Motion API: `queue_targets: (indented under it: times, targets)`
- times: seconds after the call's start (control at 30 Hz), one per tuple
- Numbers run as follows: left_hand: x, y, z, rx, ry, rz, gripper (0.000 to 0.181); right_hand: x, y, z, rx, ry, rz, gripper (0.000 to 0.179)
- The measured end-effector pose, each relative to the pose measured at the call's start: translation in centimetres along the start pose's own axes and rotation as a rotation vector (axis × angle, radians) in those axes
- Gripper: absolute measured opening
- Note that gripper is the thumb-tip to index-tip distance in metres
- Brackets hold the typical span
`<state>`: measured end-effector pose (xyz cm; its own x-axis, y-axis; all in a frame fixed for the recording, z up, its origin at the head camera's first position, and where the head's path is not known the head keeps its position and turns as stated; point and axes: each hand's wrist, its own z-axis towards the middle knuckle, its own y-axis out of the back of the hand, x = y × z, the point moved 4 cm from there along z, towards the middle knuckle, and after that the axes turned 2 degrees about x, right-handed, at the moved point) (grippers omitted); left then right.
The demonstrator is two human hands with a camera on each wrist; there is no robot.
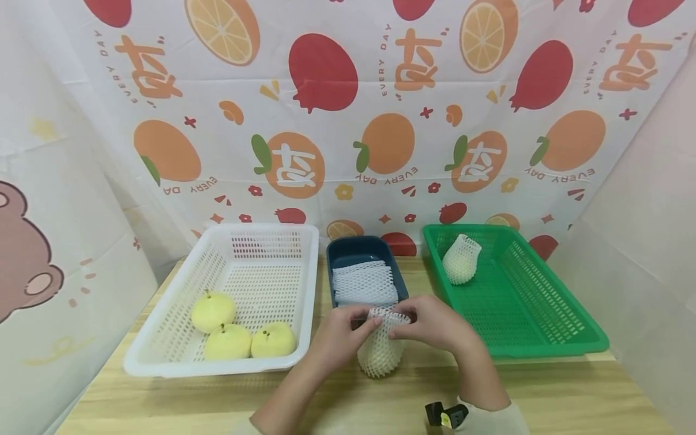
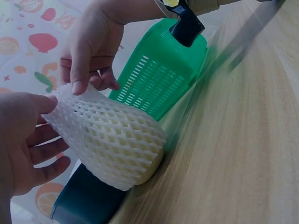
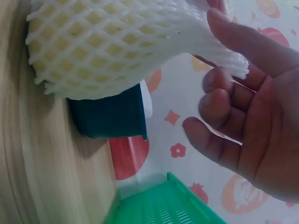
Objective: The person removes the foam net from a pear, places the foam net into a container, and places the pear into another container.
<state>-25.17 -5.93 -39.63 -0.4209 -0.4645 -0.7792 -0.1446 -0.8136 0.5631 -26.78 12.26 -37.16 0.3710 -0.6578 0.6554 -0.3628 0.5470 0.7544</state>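
Observation:
A pale yellow pear in a white foam net sleeve stands on the wooden table between my hands, the sleeve drawn down over the fruit. My left hand pinches the left side of the sleeve's top edge between thumb and fingers. On the opposite side my right hand pinches the same upper edge. In the left wrist view, the fruit's bottom shows bare below the netting. Behind the hands is a dark blue tray with a stack of flat white foam nets.
To the left stands a white basket with three yellow pears inside. A green basket at the right holds one netted pear. A fruit-printed cloth hangs behind. A black device is on the right wrist.

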Motion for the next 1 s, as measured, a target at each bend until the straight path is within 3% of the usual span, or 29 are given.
queue_targets:
  times: [0.2, 0.4, 0.73, 1.0]
  targets:
    - [-0.19, -0.34, 0.05, 0.088, -0.060, 0.031, 0.018, 0.40, -0.04, 0.22, -0.060, 0.028, -0.008, 0.012]
    - [-0.16, -0.66, 0.02, 0.152, -0.062, 0.020, 0.014, 0.69, -0.08, 0.20, -0.083, 0.046, 0.006, 0.011]
    - [-0.21, -0.44, 0.20, 0.063, -0.079, 0.020, 0.016, 0.95, 0.07, 0.10, -0.056, 0.078, 0.090, 0.018]
    - [-0.32, -0.27, 0.14, 0.037, -0.048, -0.006, 0.005, 0.38, 0.09, 0.15, -0.004, 0.061, 0.137, 0.032]
